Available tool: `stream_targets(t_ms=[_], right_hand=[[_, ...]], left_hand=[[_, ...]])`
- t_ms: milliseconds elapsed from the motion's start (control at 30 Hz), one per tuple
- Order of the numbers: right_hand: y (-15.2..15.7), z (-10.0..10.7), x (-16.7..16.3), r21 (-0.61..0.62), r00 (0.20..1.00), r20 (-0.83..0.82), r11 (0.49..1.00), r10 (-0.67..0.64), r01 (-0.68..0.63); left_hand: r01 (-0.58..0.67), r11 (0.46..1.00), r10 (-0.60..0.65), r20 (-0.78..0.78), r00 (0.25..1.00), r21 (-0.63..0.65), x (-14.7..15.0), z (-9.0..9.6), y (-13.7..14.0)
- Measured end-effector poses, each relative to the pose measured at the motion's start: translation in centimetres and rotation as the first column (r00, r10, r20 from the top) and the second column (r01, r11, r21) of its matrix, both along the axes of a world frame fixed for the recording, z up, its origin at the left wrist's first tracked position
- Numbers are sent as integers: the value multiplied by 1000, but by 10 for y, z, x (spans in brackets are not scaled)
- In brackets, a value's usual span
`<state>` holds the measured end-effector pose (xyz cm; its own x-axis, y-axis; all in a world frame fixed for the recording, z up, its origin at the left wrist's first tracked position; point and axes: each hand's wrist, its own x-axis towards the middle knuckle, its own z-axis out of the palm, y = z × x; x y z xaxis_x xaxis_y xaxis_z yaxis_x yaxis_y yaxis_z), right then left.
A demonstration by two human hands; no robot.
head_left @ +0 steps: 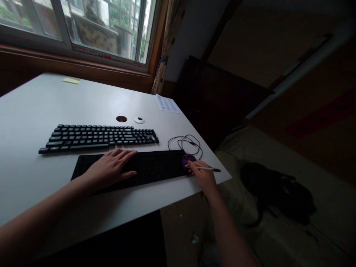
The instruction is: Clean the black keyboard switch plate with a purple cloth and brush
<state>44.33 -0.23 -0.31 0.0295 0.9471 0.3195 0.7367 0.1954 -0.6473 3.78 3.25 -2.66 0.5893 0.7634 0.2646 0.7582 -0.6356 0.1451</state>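
My left hand (112, 165) lies with fingers stretched over the left half of a flat black keyboard base (155, 165), touching it. At the base's right end, my right hand (201, 172) is closed on a thin, light-coloured brush (205, 168). The brush's dark bristle end points right, away from the base, and its other end reaches a bunched purple thing (189, 158), perhaps cloth. Whether my fingers also grip the purple thing cannot be made out. Behind the base stand rows of black keyboard keys (102, 136) on the white table.
A thin black cable (198, 142) coils at the right. The white table (91, 102) has a round hole (121, 119) and a round cover (139, 120) beside it. Printed paper (168, 104) and a yellow note (71, 80) lie farther back. A dark bag-like item (275, 193) rests right of the table.
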Motion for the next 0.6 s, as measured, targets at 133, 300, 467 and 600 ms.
stream_targets(t_ms=[133, 300, 467, 600], right_hand=[[-10, 1, 4, -41, 998, -57, 999, -13, 10], [-10, -2, 2, -61, 990, -135, 998, -41, 33], [2, -9, -3, 26, 986, -151, 997, -67, 71], [23, -12, -13, 101, 992, -104, 992, -67, 77]], left_hand=[[-3, 1000, 3, -1, 1000, 2, 0, 0, 0], [4, 1000, -4, -8, 1000, 11, 0, 0, 0], [42, 999, -42, 2, 999, 2, 0, 3, 0], [62, 998, -61, 22, 998, -4, 0, 7, -1]])
